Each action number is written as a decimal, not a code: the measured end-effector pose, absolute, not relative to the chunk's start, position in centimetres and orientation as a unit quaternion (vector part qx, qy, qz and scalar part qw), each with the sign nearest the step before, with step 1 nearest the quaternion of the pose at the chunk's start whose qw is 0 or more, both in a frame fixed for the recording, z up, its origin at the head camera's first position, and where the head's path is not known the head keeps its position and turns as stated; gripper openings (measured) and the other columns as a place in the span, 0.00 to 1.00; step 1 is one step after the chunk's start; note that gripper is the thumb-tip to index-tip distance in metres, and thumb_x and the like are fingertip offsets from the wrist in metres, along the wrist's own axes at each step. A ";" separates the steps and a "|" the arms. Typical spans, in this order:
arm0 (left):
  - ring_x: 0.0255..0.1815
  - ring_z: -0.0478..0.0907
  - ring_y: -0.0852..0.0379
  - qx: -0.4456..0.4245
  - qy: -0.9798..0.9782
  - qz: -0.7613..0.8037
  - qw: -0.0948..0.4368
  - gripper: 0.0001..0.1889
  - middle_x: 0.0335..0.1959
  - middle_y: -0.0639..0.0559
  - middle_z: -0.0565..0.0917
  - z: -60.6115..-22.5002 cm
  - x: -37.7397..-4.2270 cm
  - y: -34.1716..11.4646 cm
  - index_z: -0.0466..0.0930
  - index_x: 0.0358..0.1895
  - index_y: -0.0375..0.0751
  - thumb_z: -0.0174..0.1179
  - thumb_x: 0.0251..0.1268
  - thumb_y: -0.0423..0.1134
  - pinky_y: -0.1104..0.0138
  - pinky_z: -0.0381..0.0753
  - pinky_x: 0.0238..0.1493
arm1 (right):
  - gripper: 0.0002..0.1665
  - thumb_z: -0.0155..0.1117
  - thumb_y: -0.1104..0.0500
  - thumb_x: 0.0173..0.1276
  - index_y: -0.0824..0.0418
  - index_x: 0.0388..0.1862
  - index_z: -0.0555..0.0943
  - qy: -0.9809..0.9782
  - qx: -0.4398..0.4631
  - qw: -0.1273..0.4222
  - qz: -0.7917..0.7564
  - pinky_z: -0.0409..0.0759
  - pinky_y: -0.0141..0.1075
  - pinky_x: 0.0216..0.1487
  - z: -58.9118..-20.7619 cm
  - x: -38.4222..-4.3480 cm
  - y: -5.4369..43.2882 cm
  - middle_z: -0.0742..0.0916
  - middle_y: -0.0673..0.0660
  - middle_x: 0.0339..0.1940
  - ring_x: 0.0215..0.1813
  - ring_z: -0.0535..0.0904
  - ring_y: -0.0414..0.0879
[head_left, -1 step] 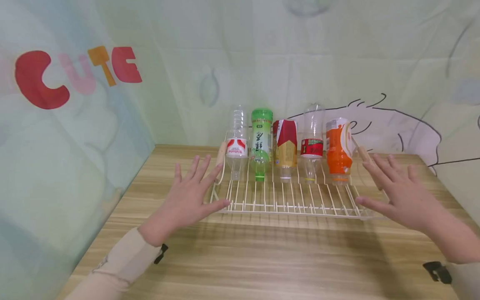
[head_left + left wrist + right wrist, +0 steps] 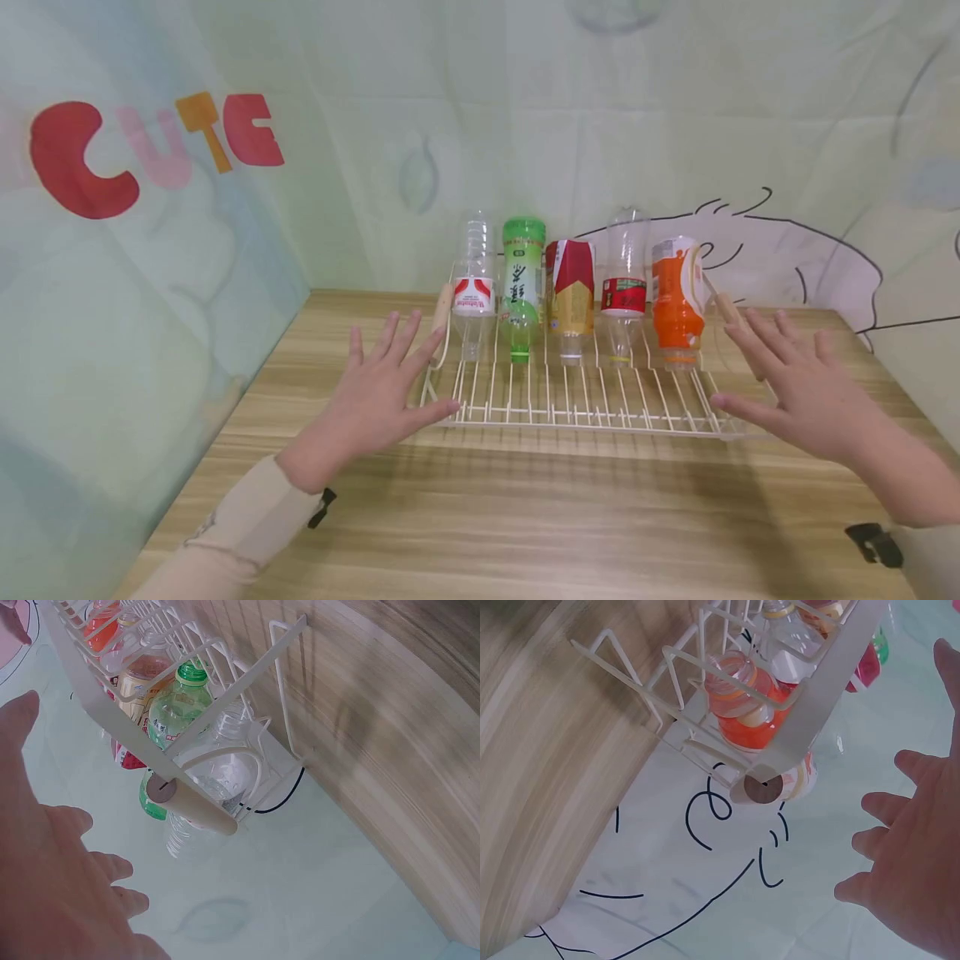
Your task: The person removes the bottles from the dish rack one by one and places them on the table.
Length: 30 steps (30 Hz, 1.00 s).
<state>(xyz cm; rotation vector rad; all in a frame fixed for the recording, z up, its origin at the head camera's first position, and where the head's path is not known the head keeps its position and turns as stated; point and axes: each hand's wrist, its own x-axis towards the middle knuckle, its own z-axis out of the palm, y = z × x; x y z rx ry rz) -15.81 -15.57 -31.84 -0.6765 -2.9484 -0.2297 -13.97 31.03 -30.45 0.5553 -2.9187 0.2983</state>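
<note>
My left hand (image 2: 375, 392) has its fingers spread at the left end of a white wire rack (image 2: 570, 426), near the left wooden handle (image 2: 443, 308). At the other end my right hand (image 2: 810, 392) is spread the same way, near the right wooden handle (image 2: 727, 307). Neither hand holds anything. A row of upside-down bottles stands along the rack's back: a clear bottle with a white-and-red label (image 2: 474, 296), a green bottle (image 2: 522, 279), a red-and-gold bottle (image 2: 572, 287), a clear bottle with a red label (image 2: 624, 297) and an orange bottle (image 2: 677, 296).
The rack stands on a wood-grain table (image 2: 525, 517). Behind it hangs a pale printed backdrop (image 2: 390, 150), which also runs down the left side with the letters CUTE. Black straps show at both wrists.
</note>
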 end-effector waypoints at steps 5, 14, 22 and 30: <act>0.78 0.31 0.41 -0.223 -0.970 -0.077 0.054 0.46 0.78 0.43 0.40 -31.9 -15.8 -15.6 0.48 0.77 0.52 0.44 0.61 0.74 0.36 0.22 0.68 | 0.60 0.66 0.39 0.62 0.42 0.79 0.37 -0.974 0.188 0.078 0.105 0.20 0.66 0.66 -30.4 -14.0 30.9 0.57 0.68 0.77 0.75 0.41 0.73; 0.78 0.30 0.43 -0.222 -0.969 -0.100 0.048 0.47 0.79 0.43 0.39 -32.2 -15.8 -15.5 0.47 0.78 0.50 0.46 0.61 0.73 0.36 0.29 0.70 | 0.55 0.67 0.43 0.62 0.50 0.79 0.46 -0.969 0.189 0.095 0.128 0.37 0.67 0.70 -29.5 -15.1 30.5 0.59 0.71 0.74 0.75 0.46 0.71; 0.78 0.34 0.42 -0.215 -0.962 -0.153 0.066 0.48 0.78 0.40 0.42 -32.5 -16.0 -15.6 0.47 0.77 0.45 0.53 0.62 0.67 0.38 0.32 0.71 | 0.50 0.60 0.41 0.68 0.65 0.77 0.50 -0.973 0.134 0.042 0.181 0.56 0.73 0.60 -27.2 -18.0 29.6 0.56 0.72 0.75 0.70 0.54 0.75; 0.79 0.36 0.44 -0.201 -0.948 -0.236 0.072 0.49 0.79 0.43 0.43 -33.1 -15.8 -16.0 0.46 0.77 0.42 0.56 0.61 0.65 0.41 0.35 0.73 | 0.51 0.54 0.39 0.70 0.66 0.77 0.45 -0.972 0.093 0.011 0.215 0.54 0.71 0.64 -25.6 -21.2 29.4 0.57 0.74 0.74 0.71 0.52 0.74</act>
